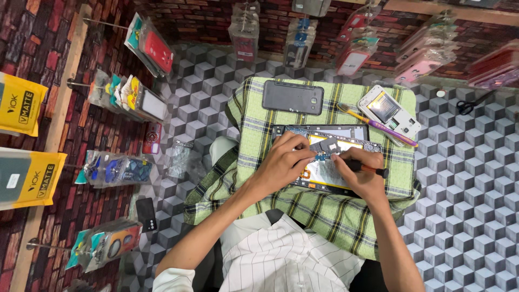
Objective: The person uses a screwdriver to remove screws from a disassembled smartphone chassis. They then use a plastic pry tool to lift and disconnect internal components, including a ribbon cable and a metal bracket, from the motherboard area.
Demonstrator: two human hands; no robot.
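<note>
An opened phone (324, 135) with its insides showing lies on a green plaid cloth (335, 216). My left hand (284, 162) rests on the phone's left part, fingertips pinching a small grey part (324, 146) over the circuit board. My right hand (362, 176) grips a black-handled screwdriver (373, 168), its tip pointing left into the phone next to my left fingertips. My white striped shirt fills the bottom of the view.
A dark grey back cover (292, 97) lies at the cloth's far edge. A second opened white phone (389, 111) and a purple-and-yellow toothbrush (378, 125) lie at the far right. Black scissors (467, 105) sit on the cube-patterned floor. Packaged phone cases (148, 51) hang on the brick-patterned wall.
</note>
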